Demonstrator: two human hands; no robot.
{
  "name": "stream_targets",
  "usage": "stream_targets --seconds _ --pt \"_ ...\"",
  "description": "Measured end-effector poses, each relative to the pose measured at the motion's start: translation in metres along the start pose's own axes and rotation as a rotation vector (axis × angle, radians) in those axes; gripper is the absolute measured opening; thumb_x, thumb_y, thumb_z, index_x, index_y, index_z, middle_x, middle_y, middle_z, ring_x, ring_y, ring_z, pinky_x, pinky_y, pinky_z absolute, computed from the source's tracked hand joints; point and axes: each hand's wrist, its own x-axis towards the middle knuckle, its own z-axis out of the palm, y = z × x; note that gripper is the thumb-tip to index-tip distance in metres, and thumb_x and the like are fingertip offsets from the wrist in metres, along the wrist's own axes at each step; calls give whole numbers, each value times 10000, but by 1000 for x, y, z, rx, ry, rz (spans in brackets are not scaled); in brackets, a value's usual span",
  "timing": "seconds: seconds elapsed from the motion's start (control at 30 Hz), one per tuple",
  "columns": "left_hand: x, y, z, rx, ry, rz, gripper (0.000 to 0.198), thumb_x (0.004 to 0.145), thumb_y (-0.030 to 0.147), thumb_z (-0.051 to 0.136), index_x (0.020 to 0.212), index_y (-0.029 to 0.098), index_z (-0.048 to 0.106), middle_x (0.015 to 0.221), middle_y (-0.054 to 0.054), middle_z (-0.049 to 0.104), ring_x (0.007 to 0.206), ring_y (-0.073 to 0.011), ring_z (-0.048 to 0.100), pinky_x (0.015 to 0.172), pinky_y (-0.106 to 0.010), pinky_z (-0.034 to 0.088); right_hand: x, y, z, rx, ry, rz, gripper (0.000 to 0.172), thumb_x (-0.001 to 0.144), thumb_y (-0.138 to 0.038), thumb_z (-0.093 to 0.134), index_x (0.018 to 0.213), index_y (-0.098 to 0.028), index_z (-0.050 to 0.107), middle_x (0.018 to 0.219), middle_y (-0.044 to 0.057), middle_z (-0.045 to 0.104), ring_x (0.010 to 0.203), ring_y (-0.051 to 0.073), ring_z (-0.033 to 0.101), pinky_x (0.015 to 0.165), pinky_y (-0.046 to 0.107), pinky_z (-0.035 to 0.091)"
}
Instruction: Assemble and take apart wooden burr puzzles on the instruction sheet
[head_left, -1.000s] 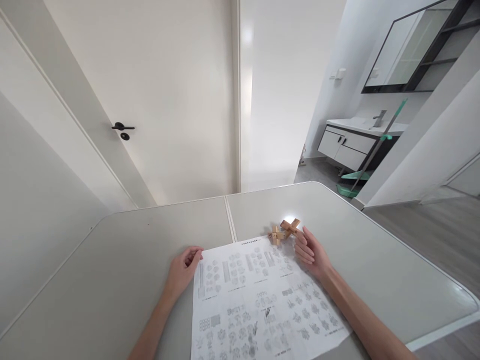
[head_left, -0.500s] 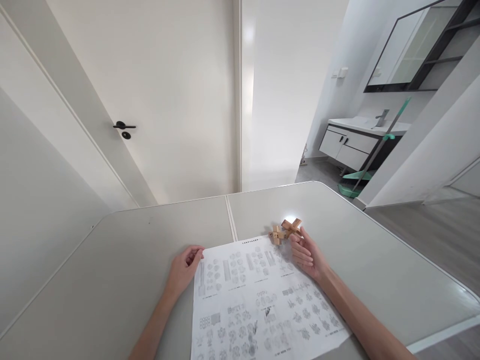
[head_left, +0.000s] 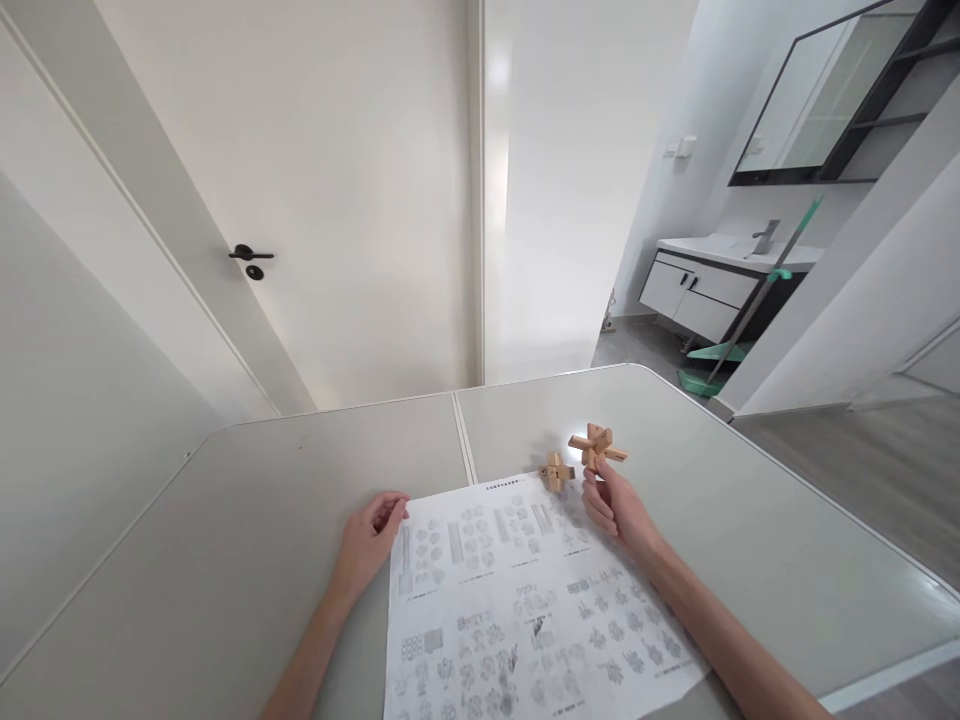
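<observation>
My right hand [head_left: 616, 508] pinches a wooden cross-shaped puzzle [head_left: 598, 447] and holds it just above the grey table [head_left: 225, 540]. A smaller wooden puzzle [head_left: 556, 471] lies on the table to its left, at the far edge of a printed instruction sheet [head_left: 525, 610]. My left hand [head_left: 369, 538] rests with curled fingers on the sheet's left edge, pressing it to the table.
A seam [head_left: 463, 450] runs across the table's middle. Beyond the table stand a white door with a black handle [head_left: 251, 256] and an opening to a bathroom with a vanity [head_left: 712, 285] and a green mop [head_left: 739, 320]. The table's edge lies near on the right.
My right hand has closed on the larger wooden puzzle and lifted it off the table, up and slightly right. The smaller puzzle stays where it was. The left hand has not moved.
</observation>
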Motion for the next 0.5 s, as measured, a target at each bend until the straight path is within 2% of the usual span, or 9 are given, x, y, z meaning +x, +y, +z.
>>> stream_targets --seconds 0.07,0.17,0.2,0.27,0.33,0.37,0.43,0.5 --pt "-3 3 1 -14 25 -3 371 909 547 532 935 222 707 800 -27 707 682 -188 602 605 -272 454 -11 -4 13 -126 -50 -41 481 995 -614 548 735 -213 488 399 -118 331 323 50 208 336 182 216" --pt "-12 20 8 -120 10 39 416 908 608 558 1007 230 701 964 -69 724 864 -234 639 719 -310 513 -31 -4 36 -190 -253 28 512 1033 -614 459 707 -221 475 364 -116 320 308 61 189 338 203 187" --pt "-15 28 13 -203 -54 96 458 895 640 582 1068 231 693 1036 -86 721 927 -245 642 835 -348 523 -37 -3 45 -195 -336 54 521 1045 -596 448 680 -224 458 360 -112 321 305 63 203 339 203 199" --pt "-21 49 23 -436 -337 244 651 835 727 637 1270 243 643 1305 -140 652 1168 -302 606 1026 -420 467 -49 -1 64 -173 -505 109 524 1058 -578 425 670 -226 445 355 -113 336 289 61 225 333 197 226" --pt "-25 69 34 -679 -627 343 985 672 811 731 1454 247 527 1507 -185 510 1366 -386 490 1105 -491 413 -59 2 82 -118 -624 183 517 1048 -596 430 686 -226 445 354 -120 348 263 57 223 311 189 229" --pt "-27 76 39 -778 -717 351 1102 608 815 771 1504 245 478 1539 -198 475 1410 -413 448 1146 -529 363 -62 4 90 -97 -663 213 517 1038 -610 443 689 -227 438 349 -124 351 255 54 227 308 183 234" --pt "-30 87 45 -899 -838 320 1175 571 772 829 1546 255 427 1545 -209 469 1448 -438 406 1184 -581 288 -68 6 101 -67 -726 265 525 1019 -638 461 698 -223 446 353 -122 371 247 50 241 306 178 242" --pt "-33 90 48 -965 -873 291 1125 593 728 853 1531 250 457 1480 -215 533 1419 -449 443 1176 -614 280 -72 8 108 -36 -766 300 522 1005 -650 484 710 -220 450 358 -125 380 243 47 244 305 171 250"
